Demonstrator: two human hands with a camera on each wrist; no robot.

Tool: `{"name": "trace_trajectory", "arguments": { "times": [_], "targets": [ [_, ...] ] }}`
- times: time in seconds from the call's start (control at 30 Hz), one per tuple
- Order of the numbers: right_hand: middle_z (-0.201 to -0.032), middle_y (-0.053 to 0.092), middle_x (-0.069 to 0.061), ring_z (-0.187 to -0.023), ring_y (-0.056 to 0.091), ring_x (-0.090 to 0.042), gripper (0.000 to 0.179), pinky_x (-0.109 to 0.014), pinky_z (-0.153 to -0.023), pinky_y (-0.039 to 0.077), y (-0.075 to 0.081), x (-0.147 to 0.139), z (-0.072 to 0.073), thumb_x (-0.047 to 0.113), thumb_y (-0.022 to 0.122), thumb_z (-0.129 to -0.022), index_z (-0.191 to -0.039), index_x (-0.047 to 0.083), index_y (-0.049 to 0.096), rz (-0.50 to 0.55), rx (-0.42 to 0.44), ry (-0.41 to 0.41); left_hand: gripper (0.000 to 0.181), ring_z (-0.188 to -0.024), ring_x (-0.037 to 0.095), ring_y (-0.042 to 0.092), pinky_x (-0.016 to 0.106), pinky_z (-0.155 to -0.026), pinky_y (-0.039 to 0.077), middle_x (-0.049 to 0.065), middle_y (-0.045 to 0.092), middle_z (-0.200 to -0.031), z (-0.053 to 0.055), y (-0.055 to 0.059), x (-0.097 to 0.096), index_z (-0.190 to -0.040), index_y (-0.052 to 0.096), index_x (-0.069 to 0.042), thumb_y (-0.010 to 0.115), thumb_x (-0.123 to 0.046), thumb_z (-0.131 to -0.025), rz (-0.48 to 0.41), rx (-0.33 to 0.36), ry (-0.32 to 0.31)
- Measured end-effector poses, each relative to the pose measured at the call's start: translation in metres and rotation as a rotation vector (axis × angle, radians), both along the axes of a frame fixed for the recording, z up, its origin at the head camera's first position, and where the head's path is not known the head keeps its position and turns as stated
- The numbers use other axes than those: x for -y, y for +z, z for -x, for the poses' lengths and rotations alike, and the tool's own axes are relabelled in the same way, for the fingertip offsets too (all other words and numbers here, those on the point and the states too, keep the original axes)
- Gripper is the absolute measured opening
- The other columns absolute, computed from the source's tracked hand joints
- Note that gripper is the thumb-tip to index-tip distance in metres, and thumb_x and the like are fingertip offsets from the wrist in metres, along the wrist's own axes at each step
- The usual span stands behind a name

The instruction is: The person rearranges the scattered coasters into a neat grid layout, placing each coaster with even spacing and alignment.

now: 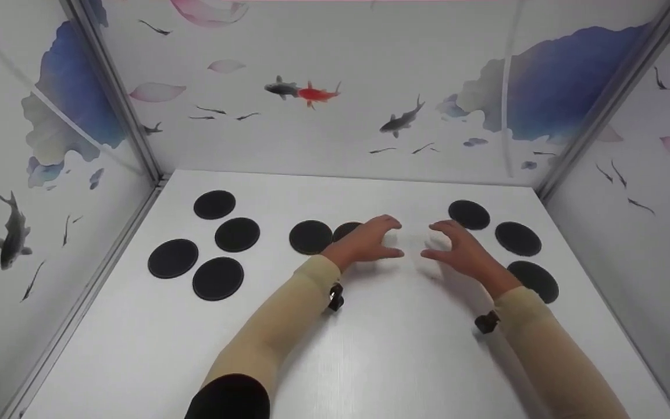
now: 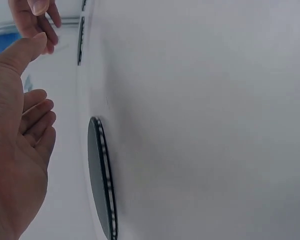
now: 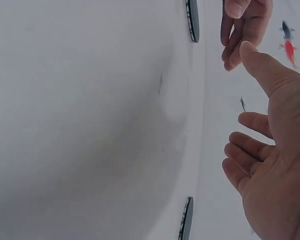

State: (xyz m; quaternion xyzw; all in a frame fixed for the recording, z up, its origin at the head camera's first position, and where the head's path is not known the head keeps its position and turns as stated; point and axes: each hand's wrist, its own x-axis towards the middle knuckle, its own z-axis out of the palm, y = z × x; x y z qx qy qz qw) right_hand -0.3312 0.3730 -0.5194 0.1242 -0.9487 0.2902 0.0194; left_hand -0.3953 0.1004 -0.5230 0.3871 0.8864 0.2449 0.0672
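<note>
My left hand (image 1: 367, 240) and right hand (image 1: 464, 251) face each other above the white tabletop (image 1: 381, 331), a gap between their fingertips. Fingers and thumb of each are loosely bent, and neither holds anything. A black round disc (image 1: 310, 237) lies beside the left wrist; a second disc (image 1: 345, 230) is partly hidden behind that hand. Near the right hand are three more: a far disc (image 1: 469, 215), a middle disc (image 1: 518, 238) and a near disc (image 1: 535, 280), partly covered by the right wrist. The left wrist view shows a disc (image 2: 101, 175) edge-on, with a thin rim.
Several more black discs lie at the left, among them a back disc (image 1: 214, 205) and a front disc (image 1: 218, 279). White panels printed with fish and petals, such as the back panel (image 1: 335, 145), enclose the table. Metal posts (image 1: 117, 93) stand at the corners.
</note>
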Motion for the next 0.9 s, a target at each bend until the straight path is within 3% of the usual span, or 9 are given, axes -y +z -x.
{"name": "trace_trajectory", "arguments": {
  "times": [0.53,0.73,0.9],
  "targets": [
    [-0.155,0.037,-0.017,-0.146,0.030,-0.040,0.087,-0.065,-0.113,0.027,0.008,-0.084,-0.054,0.064,0.071,-0.085,-0.149,0.010,0.046,0.027,0.032,-0.168,0.074,-0.146,0.006,0.031,0.026,-0.119,0.025,-0.010,0.040,-0.156,-0.021,0.004,-0.095,-0.150,0.047,-0.024,0.066,-0.062,-0.090,-0.026,0.020,-0.074],
    [-0.151,0.040,-0.020,-0.142,0.036,-0.040,0.085,-0.061,-0.107,0.039,0.008,-0.107,-0.068,0.057,0.071,-0.089,-0.149,0.003,0.045,0.056,-0.001,-0.167,0.073,-0.147,0.003,0.028,0.024,-0.119,0.024,-0.014,0.039,-0.156,-0.032,0.005,-0.125,-0.150,0.046,-0.029,0.067,-0.063,-0.089,-0.022,0.047,-0.069],
    [-0.147,0.045,-0.021,-0.140,0.038,-0.043,0.081,-0.063,-0.110,0.034,0.009,-0.125,-0.081,0.053,0.073,-0.089,-0.146,0.001,0.047,0.058,-0.026,-0.192,0.073,-0.148,0.001,0.025,0.023,-0.119,0.022,-0.016,0.037,-0.157,-0.040,0.003,-0.151,-0.151,0.046,-0.030,0.067,-0.062,-0.089,-0.032,0.075,-0.052]
  ]
}}
